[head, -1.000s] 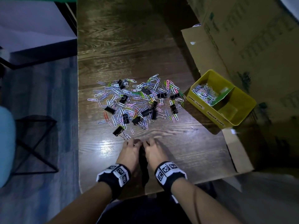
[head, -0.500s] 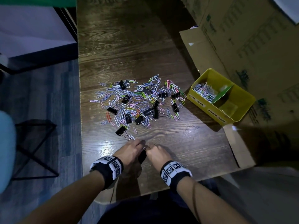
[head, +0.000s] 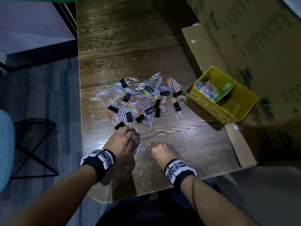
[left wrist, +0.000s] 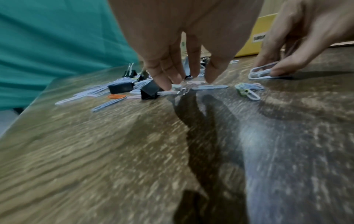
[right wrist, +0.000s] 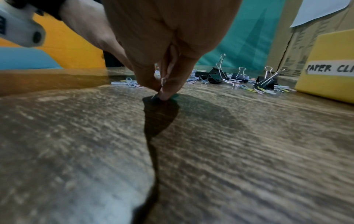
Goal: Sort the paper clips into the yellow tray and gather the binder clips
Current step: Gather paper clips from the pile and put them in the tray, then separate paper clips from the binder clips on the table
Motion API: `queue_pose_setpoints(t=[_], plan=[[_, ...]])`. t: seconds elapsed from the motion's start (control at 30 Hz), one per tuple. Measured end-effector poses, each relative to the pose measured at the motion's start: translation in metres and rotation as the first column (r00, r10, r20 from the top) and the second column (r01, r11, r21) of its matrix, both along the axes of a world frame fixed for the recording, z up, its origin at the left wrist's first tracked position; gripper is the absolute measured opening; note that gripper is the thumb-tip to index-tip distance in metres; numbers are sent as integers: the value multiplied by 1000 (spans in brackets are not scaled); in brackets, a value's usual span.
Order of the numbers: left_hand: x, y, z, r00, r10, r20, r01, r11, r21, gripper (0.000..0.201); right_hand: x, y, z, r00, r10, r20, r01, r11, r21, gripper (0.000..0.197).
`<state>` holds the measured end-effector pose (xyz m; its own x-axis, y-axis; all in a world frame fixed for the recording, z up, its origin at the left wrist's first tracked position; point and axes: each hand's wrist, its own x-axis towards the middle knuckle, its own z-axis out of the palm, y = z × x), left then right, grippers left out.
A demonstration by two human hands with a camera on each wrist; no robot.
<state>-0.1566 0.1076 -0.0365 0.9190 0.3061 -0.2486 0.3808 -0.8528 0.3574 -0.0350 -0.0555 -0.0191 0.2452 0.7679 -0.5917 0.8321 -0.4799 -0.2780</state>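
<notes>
Pastel wire paper clips (head: 130,101) and black binder clips (head: 149,110) lie mixed mid-table; the yellow tray (head: 247,101) sits at the right edge. Right hand (head: 161,152) pinches several clips; left hand (head: 120,141), fingers loosely extended, touches the pile's near edge.

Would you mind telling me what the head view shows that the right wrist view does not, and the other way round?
Only the head view looks down into the yellow plastic tray: pastel paper clips fill the compartment labelled for them, a green divider slants across, and a second label reads binder clips. It also shows the left hand at the pile's near edge.

Only the right wrist view shows the right hand with its fingertips pinched together on the dark wooden table, and the black binder clips with wire handles raised.

Both share the table, tray, and scattered clips.
</notes>
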Motion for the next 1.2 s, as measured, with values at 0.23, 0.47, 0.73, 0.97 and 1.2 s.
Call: queue_pose_setpoints(t=[0.23,0.47,0.73,0.97,1.2], plan=[[1,-32,-2,967,-123,-225,135,990,41,60,-2,1,1,996,57,69,-59,997,39,35],[4,-58,-1,983,-132,-129,137,990,30,39,-1,-2,-2,996,38,78,-45,995,84,38],[8,-55,-5,948,-217,-234,240,968,74,36,10,-1,-11,996,-70,-60,73,996,52,28],[21,-47,-7,969,11,-249,-24,999,-48,15,28,-9,-39,487,-641,-594,757,649,-79,27],[24,-29,-8,576,721,-385,-615,72,-785,23,42,-9,-30,-76,-561,-824,874,361,-327,20]])
